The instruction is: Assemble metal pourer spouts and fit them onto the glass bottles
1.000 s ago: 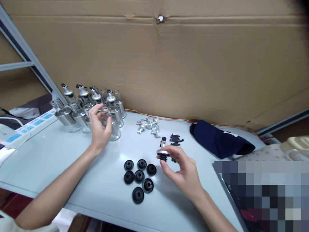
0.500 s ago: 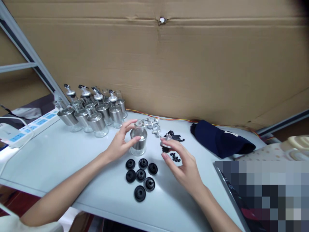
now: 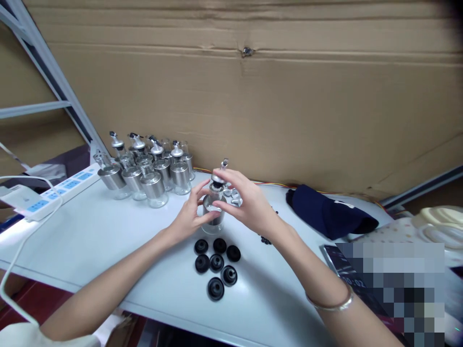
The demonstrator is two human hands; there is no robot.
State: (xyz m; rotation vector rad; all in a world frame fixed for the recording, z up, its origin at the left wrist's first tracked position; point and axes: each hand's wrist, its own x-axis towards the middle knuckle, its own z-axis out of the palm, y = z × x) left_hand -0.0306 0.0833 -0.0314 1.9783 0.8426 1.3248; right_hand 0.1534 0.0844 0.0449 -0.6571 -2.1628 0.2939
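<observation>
My left hand (image 3: 188, 214) is curled round a glass bottle (image 3: 212, 226) with a steel sleeve, which stands upright on the table. My right hand (image 3: 251, 198) grips a silver pourer spout (image 3: 218, 179) with a dark lower part, at the mouth of that bottle. Fingers partly cover the neck, so how deep the spout sits cannot be seen. Just in front of the bottle lie several round black rubber stoppers (image 3: 216, 262). Behind my right hand, loose silver spout parts (image 3: 236, 198) are partly hidden.
Several similar bottles (image 3: 153, 185) stand at the back left, some topped with spouts. Left of them runs a white power strip (image 3: 58, 193). Small black pieces (image 3: 265, 239) lie beside my right wrist. A navy cap (image 3: 327, 209) and a phone (image 3: 347, 270) are at the right.
My right hand has carried the pourer spout leftward to the mouth of the bottle. My left hand stays round the bottle. The whole view has shifted slightly.
</observation>
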